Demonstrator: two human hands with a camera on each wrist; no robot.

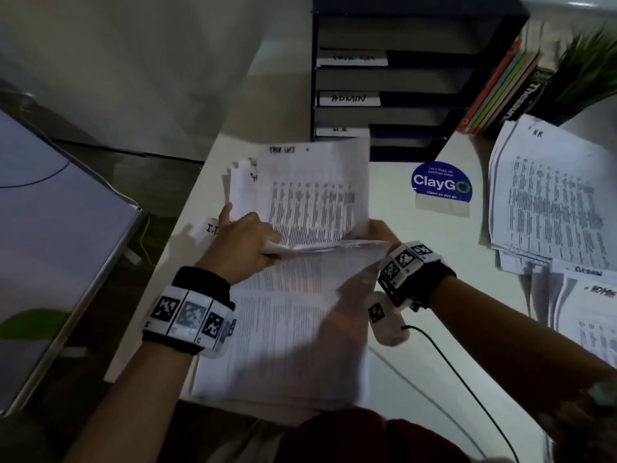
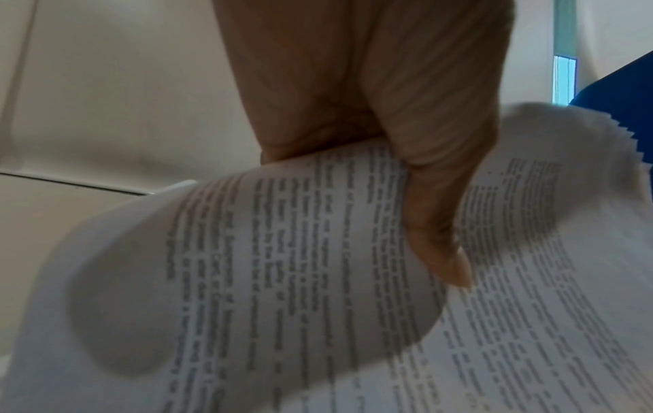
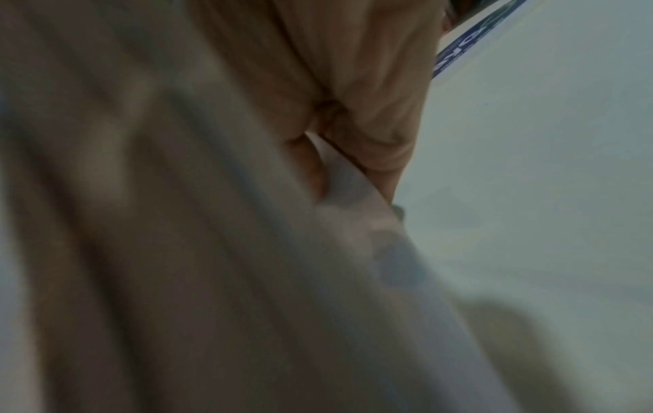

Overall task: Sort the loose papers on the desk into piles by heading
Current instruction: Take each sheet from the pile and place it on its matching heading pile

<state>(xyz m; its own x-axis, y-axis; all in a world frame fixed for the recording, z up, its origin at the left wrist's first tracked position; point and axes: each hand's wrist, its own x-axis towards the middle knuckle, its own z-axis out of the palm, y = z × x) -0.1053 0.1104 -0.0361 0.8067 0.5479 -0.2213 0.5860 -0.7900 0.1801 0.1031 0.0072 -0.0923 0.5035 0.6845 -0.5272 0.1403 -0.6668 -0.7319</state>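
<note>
A thick stack of printed papers point(image 1: 287, 332) lies at the desk's near edge. My left hand point(image 1: 247, 242) pinches the far edge of its top sheets point(image 2: 318, 251), which curl up. My right hand point(image 1: 380, 232) grips the same lifted edge at the right; the paper point(image 3: 339, 178) sits between thumb and fingers there. Beyond the hands lies a pile headed "TASK LIST" point(image 1: 314, 188). An "I.T." sheet point(image 1: 210, 230) peeks out left of my left hand. An "HR" pile point(image 1: 547, 192) and an "ADMIN" pile point(image 1: 594, 309) lie at the right.
A black tray rack point(image 1: 384, 85) with labelled slots stands at the back. A blue ClayGo sticker point(image 1: 441, 187) is on the desk. Books point(image 1: 500, 85) and a green plant point(image 1: 587, 65) stand at back right. A black cable point(image 1: 467, 389) trails from my right wrist. Left of the desk stands a grey surface point(image 1: 50, 228).
</note>
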